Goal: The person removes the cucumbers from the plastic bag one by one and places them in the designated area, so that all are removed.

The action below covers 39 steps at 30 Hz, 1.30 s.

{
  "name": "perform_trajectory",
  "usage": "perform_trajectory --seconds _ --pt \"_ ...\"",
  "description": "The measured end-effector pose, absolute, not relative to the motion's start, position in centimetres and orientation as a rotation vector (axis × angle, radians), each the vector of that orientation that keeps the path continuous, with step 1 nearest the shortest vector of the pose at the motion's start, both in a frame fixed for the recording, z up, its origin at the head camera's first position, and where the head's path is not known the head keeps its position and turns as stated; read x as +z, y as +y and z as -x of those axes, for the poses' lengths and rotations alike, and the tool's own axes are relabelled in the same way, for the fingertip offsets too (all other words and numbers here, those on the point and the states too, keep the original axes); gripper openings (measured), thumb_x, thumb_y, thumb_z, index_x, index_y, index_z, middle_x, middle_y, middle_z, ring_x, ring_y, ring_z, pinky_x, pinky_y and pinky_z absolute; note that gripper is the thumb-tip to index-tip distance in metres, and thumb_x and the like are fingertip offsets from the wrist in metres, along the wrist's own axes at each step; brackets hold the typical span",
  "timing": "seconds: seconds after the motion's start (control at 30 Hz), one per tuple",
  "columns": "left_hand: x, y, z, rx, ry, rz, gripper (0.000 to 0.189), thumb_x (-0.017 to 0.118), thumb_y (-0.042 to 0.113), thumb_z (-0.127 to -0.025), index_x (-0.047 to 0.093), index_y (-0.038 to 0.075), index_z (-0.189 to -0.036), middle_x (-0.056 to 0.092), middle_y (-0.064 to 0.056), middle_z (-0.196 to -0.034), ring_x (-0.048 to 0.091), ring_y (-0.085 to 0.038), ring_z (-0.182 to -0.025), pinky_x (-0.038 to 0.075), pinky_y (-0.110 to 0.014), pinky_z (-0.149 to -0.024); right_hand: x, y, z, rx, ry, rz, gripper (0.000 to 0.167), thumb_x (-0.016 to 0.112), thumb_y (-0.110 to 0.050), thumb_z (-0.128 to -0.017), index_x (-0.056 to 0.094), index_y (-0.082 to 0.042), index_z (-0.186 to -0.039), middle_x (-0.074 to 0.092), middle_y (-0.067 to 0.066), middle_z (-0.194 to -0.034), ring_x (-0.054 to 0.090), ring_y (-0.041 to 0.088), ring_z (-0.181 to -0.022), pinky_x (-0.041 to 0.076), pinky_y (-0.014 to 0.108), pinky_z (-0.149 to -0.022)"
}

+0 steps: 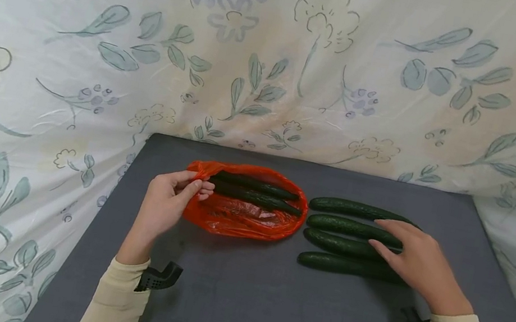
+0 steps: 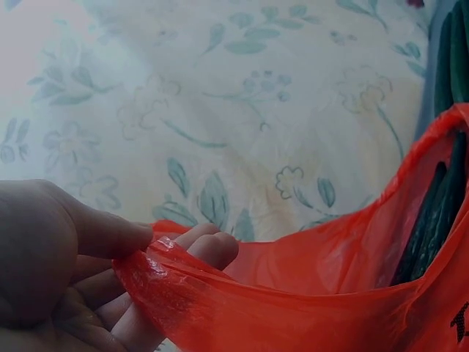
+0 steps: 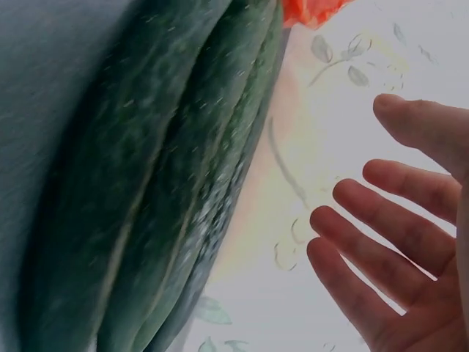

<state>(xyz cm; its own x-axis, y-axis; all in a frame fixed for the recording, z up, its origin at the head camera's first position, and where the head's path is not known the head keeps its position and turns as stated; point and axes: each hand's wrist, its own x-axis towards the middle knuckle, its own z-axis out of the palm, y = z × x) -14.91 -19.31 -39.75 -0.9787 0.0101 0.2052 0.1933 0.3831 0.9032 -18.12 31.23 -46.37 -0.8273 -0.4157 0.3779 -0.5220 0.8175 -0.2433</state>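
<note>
Toward the tabletop's (image 1: 234, 305) far edge, a red bag (image 1: 226, 225) containing two cucumbers (image 1: 256, 199) is pinched by the left hand (image 1: 169, 200). Nearer the right edge, four loose cucumbers (image 1: 341, 245) are overhung by the right hand (image 1: 418, 259), its fingers (image 3: 366, 251) extended, nothing being gripped.

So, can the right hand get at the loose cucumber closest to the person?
Likely yes: the right hand looks open, holds nothing and hovers close to that cucumber, and I see nothing lying on top of it.

Head cam looks fwd/down from above, wrist cams (image 1: 160, 278) close-up, all incl bag (image 1: 236, 228)
</note>
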Motion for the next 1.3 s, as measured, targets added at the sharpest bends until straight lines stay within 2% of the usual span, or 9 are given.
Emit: perform_trajectory --seconds 0.6,0.97,1.3 --pt "-39.5 -19.0 15.2 -1.651 -2.472 0.188 0.031 0.065 0.009 -0.110 0.071 -0.007 -0.136 0.080 -0.016 -0.113 0.079 -0.012 -0.092 0.060 -0.024 -0.094 -45.2 26.4 20.9 0.664 -2.588 -0.871 0.051 0.090 -0.010 -0.091 0.073 -0.006 -0.138 0.073 0.018 -0.131 0.072 0.039 -0.115 0.062 0.062 -0.087" --pt "-39.7 -18.9 14.9 -1.661 -2.472 0.183 0.033 0.065 0.010 -0.111 0.069 -0.007 -0.138 0.080 -0.015 -0.113 0.079 -0.011 -0.092 0.060 -0.023 -0.094 -45.4 23.1 22.8 0.730 -2.640 -0.904 0.049 0.087 -0.019 -0.096 0.072 -0.010 -0.141 0.072 0.014 -0.135 0.071 0.036 -0.119 0.061 0.060 -0.094" --pt "-39.7 -18.7 15.0 -1.661 -2.467 0.195 0.033 0.065 0.008 -0.110 0.069 -0.008 -0.138 0.080 -0.016 -0.113 0.079 -0.012 -0.092 0.060 -0.026 -0.095 -45.1 20.1 23.9 0.794 -2.670 -0.926 0.049 0.086 -0.020 -0.097 0.072 -0.010 -0.142 0.072 0.013 -0.137 0.068 0.035 -0.125 0.057 0.061 -0.103"
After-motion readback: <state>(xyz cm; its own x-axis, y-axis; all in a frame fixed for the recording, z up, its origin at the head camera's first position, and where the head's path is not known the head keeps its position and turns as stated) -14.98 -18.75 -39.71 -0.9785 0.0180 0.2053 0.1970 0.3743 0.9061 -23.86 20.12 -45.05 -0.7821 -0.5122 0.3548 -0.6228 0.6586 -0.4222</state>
